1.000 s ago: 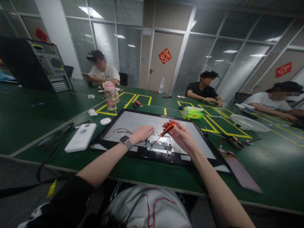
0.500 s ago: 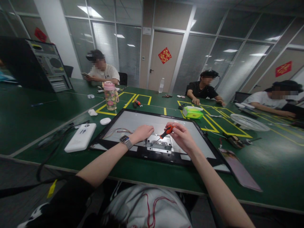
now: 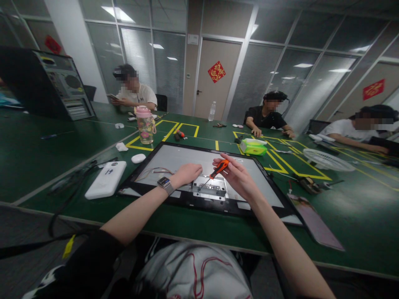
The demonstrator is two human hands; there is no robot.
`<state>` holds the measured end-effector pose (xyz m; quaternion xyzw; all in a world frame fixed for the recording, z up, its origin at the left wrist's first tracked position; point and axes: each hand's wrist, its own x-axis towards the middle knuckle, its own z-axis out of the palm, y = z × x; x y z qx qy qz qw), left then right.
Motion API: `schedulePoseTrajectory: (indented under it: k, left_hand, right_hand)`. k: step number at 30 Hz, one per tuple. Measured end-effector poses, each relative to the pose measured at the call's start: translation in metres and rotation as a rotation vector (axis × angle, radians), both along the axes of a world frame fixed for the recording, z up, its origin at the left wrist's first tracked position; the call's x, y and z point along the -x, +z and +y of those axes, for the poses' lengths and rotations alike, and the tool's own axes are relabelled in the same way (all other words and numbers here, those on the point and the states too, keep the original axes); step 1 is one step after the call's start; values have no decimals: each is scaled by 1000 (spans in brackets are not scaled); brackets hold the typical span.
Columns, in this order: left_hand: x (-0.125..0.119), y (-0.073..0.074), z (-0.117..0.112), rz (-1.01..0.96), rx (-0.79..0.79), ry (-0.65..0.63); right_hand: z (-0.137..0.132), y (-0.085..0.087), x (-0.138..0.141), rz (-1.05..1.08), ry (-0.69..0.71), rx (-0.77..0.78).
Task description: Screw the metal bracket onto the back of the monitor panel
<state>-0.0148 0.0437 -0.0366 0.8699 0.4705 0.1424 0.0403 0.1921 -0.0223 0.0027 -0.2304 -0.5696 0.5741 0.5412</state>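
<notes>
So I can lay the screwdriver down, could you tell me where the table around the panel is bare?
Bare: table left of the black cables, toward the computer case; also right of the dark slab. Crowded: between panel and fan.

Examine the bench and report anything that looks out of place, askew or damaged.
The monitor lies flat with its back cover off: bare metal and loose wires show. The right hand holds a screwdriver to its bracket. Nothing looks spilled.
</notes>
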Motion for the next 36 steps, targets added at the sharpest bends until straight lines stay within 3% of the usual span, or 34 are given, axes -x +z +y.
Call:
schedulePoseTrajectory:
  k: [10,22,36]
  left_hand:
    - [0,0,0,-2,-3,-14]
    - [0,1,0,17,-10,-7]
    - [-1,1,-1,15,-19,-12]
  right_hand:
    - [2,-2,1,57,-59,35]
    - [-4,1,4,1,64,-5]
    - [-3,-1,4,69,36,36]
